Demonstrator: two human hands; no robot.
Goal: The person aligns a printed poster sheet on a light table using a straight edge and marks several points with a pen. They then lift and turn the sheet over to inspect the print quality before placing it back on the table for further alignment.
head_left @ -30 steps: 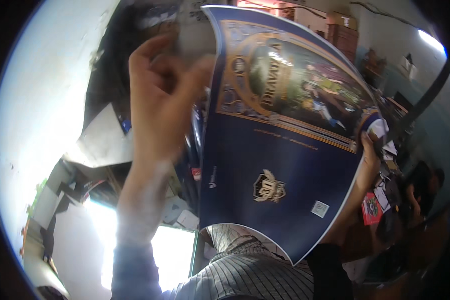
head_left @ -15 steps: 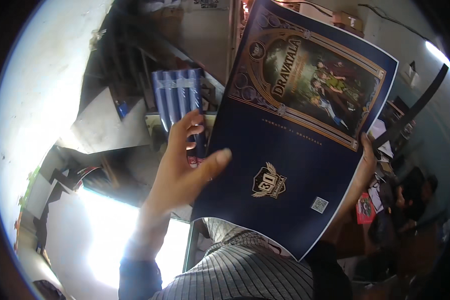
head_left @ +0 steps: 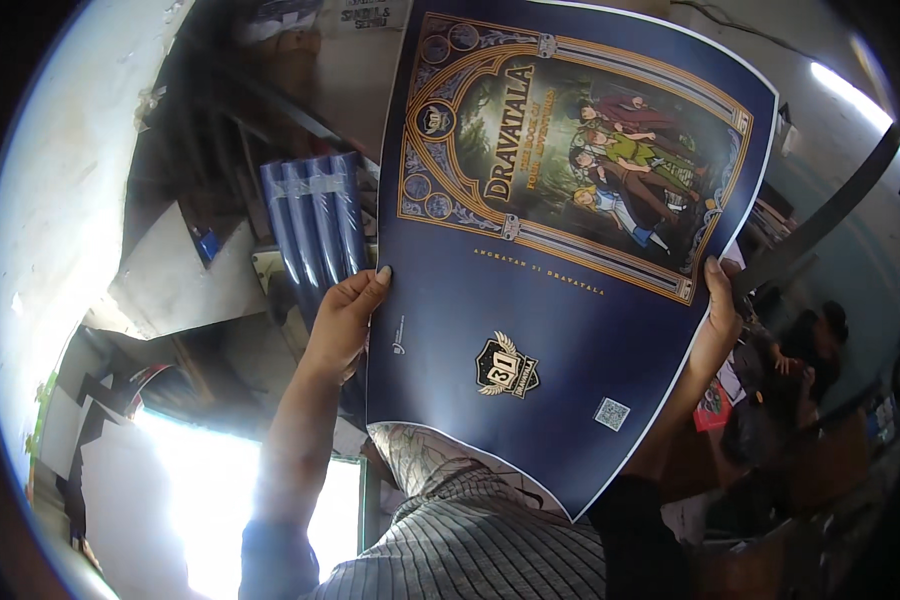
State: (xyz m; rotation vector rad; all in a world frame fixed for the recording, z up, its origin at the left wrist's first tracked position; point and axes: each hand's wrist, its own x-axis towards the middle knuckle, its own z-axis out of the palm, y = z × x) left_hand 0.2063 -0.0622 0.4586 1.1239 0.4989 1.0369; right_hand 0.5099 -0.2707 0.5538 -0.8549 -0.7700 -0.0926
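Note:
Before me I hold up a large printed cover sheet (head_left: 440,310), dark navy with a thin white border. A framed picture of several cartoon figures fills its far part, with a winged shield emblem and a small square code nearer me. My left hand (head_left: 346,325) pinches the sheet's left edge, thumb on the printed side. The right hand (head_left: 722,310) grips the opposite edge, its thumb showing in front and its other fingers mostly behind. The sheet bows, its near corner curling down over my striped shirt. Just beyond my left hand stand several blue plastic-wrapped books (head_left: 313,215) in a row.
A pale angular board (head_left: 175,275) leans at the left, by a white wall. Bright light floods a window-like opening (head_left: 210,490) at the lower left. On the right, a person in dark clothing (head_left: 815,345) is near a red printed item (head_left: 711,410). A dark strap-like bar (head_left: 840,210) crosses there.
My left hand, open and off the sheet before, has closed on its left edge. The sheet has shifted left and turned flatter toward me. My right hand keeps its grip.

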